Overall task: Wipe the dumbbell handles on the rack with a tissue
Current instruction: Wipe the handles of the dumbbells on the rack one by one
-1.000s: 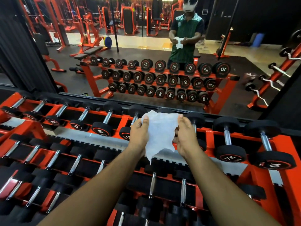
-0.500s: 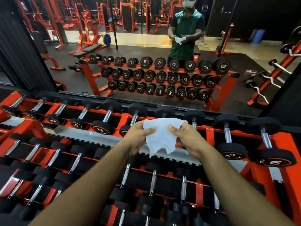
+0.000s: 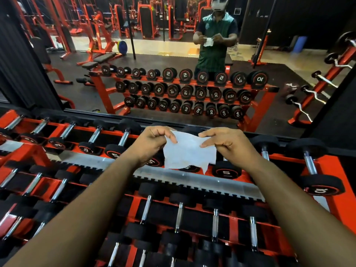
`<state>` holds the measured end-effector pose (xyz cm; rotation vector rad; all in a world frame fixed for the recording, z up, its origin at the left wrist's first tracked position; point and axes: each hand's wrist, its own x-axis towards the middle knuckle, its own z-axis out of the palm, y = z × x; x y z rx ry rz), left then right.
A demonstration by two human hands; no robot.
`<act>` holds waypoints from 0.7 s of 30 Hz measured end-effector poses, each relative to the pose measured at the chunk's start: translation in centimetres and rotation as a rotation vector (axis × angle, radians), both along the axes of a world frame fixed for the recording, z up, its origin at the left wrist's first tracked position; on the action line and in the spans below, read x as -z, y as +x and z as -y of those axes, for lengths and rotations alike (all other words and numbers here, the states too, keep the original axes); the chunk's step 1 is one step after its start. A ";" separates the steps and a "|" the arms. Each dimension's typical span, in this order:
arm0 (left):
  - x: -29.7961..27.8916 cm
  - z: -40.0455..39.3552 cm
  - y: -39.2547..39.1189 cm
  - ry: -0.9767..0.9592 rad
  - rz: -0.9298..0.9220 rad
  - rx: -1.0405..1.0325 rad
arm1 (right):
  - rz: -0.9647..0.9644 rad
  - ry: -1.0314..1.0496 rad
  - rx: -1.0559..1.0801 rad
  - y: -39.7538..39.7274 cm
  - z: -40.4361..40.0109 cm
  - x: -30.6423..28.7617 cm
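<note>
A white tissue (image 3: 189, 152) hangs spread between both hands above the top shelf of the red dumbbell rack (image 3: 325, 166). My left hand (image 3: 152, 143) pinches its upper left corner and my right hand (image 3: 229, 144) pinches its upper right corner. Black dumbbells with chrome handles (image 3: 125, 136) lie in rows on the rack's shelves. The tissue and my hands hide the handles of the dumbbells right behind them. Neither hand touches a dumbbell.
A large wall mirror (image 3: 77, 89) stands right behind the rack and reflects the rack, a person holding a tissue, and gym machines. A lower shelf of dumbbells (image 3: 179, 216) lies under my forearms. A red barbell stand (image 3: 319, 87) shows at the right.
My hands have drawn apart and stretched the tissue wider and flatter. A second ago it hung bunched between them. The hands sit slightly lower over the top shelf.
</note>
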<state>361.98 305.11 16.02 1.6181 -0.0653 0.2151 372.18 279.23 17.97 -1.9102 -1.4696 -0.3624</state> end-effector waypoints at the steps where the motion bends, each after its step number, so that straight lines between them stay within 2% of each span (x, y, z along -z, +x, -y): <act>1: -0.1 -0.1 0.0 0.025 -0.028 -0.007 | 0.034 -0.055 0.019 0.4 0.0 0.2; 4: -0.4 0.2 -0.1 0.009 -0.119 -0.016 | 0.007 -0.095 0.041 1.1 -0.1 1.1; 8: 0.0 0.4 -0.3 -0.090 -0.102 -0.048 | -0.157 -0.246 -0.018 1.1 0.7 1.4; 10: 0.5 0.3 -0.2 0.020 -0.070 -0.086 | -0.288 -0.259 -0.017 1.3 1.3 1.2; 12: 0.8 0.3 -0.1 0.174 -0.055 -0.052 | -0.412 -0.099 0.027 1.3 1.2 0.8; 14: 0.4 0.7 0.2 0.228 -0.046 -0.005 | -0.478 0.046 0.081 1.0 0.0 0.6; 15: 0.1 1.0 0.4 0.253 -0.037 0.015 | -0.510 0.026 0.094 0.7 -0.8 0.6; 19: -1.3 2.1 1.1 0.482 0.018 0.098 | -0.508 -0.348 0.097 0.0 -4.0 1.6; 21: -1.2 2.1 1.3 0.510 0.039 0.028 | -0.550 -0.284 0.135 0.1 -4.6 2.2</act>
